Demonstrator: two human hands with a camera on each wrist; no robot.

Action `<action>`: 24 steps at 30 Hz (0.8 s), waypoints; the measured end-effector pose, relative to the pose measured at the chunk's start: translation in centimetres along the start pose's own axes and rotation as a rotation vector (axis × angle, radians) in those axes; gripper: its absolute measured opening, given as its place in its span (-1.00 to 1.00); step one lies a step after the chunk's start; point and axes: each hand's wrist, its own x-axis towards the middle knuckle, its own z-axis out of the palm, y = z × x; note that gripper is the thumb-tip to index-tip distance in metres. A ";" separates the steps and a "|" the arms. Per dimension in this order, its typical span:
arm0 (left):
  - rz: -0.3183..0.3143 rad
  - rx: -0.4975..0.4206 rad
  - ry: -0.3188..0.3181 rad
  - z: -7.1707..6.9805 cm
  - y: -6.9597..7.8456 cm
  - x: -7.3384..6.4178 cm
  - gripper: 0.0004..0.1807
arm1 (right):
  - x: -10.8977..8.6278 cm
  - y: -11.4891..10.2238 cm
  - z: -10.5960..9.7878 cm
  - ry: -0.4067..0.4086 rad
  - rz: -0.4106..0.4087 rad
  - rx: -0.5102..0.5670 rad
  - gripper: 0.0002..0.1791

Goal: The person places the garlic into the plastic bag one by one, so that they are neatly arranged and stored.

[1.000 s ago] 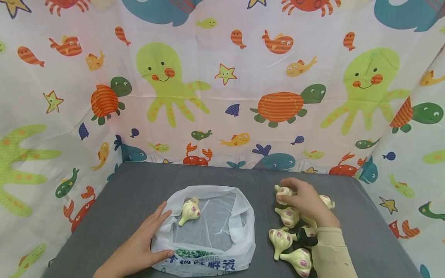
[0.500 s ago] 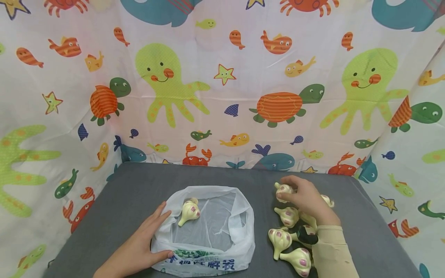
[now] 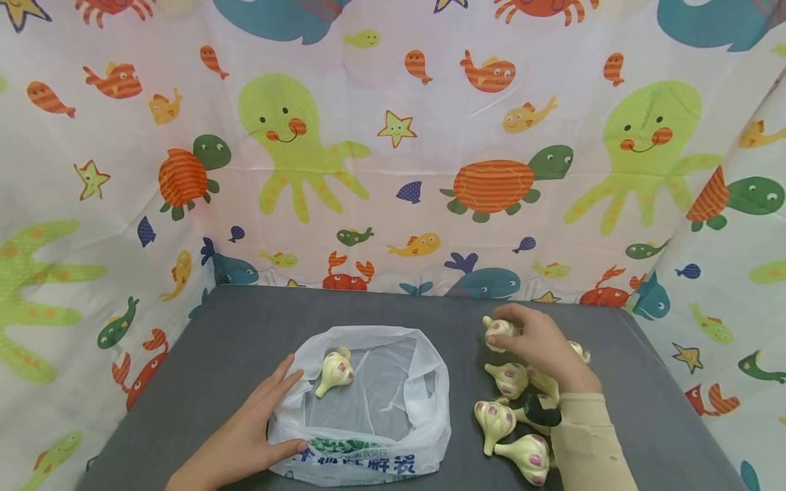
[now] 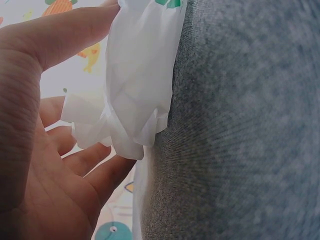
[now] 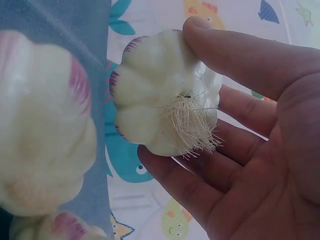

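Observation:
My right hand (image 3: 545,341) holds a garlic bulb (image 3: 500,334) between thumb and fingers at the back of a group of bulbs. In the right wrist view this bulb (image 5: 155,95) shows its pale rootlets and purple streaks. My left hand (image 3: 248,429) rests against the left side of a white plastic bag (image 3: 430,409), fingers extended and thumb at its front. The left wrist view shows the bag's crumpled side (image 4: 140,75) between thumb and fingers. One garlic bulb (image 3: 336,373) lies inside the bag's open mouth, toward its left.
Several more garlic bulbs (image 3: 495,424) lie on the grey table (image 3: 393,310) at the right, partly hidden by my right arm. A black band (image 3: 542,412) shows near my right wrist. A curtain with sea animals (image 3: 399,225) closes off the back and sides.
My right hand and the garlic bulb in its grip have shifted very slightly up and left. The left hand and the bag stay in place.

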 end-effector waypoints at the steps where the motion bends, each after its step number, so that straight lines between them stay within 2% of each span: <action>1: 0.000 0.003 0.001 0.0 0.0 0.0 0.23 | 0.0 -0.1 0.0 0.001 -0.004 -0.001 -0.38; 13: -0.017 0.001 -0.007 -0.1 0.3 0.2 0.24 | 0.6 -1.4 0.1 0.001 -0.019 -0.006 -0.36; 24: 0.002 0.006 0.006 -0.1 0.2 0.1 0.23 | 0.6 -2.9 0.6 -0.005 -0.038 0.047 -0.36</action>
